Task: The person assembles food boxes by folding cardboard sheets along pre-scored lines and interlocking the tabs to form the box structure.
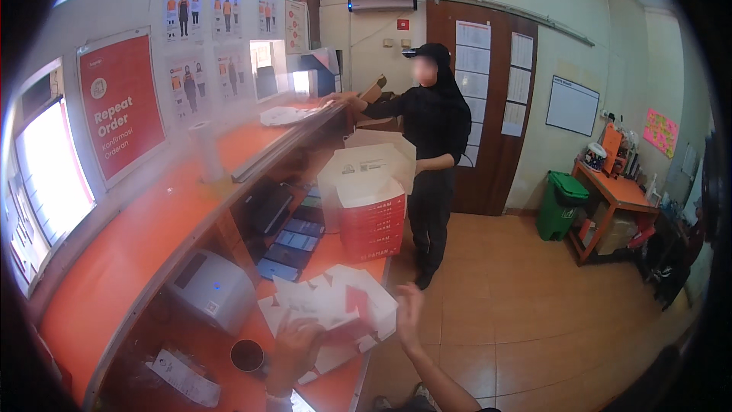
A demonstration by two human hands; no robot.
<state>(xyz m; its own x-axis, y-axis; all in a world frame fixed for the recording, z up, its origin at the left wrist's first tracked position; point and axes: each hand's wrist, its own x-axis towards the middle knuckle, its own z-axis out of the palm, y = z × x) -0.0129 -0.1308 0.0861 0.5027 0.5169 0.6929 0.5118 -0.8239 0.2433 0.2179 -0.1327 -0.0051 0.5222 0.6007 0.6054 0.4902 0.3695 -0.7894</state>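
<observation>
**White carton, mid-fold**

Cardboard box (343, 304) sits on the orange worktop (137, 252) at its near edge. Your left hand (296, 347) pins it, fingers closed over a flap; your right hand (408, 313) is open, steadying its side.

I see an orange table (320, 389) carrying a grey receipt printer (211, 290), a dark round cup (247, 355), a stack of red-and-white boxes (371, 217), flat white cartons (328, 305) and dark tablets (293, 240).
</observation>
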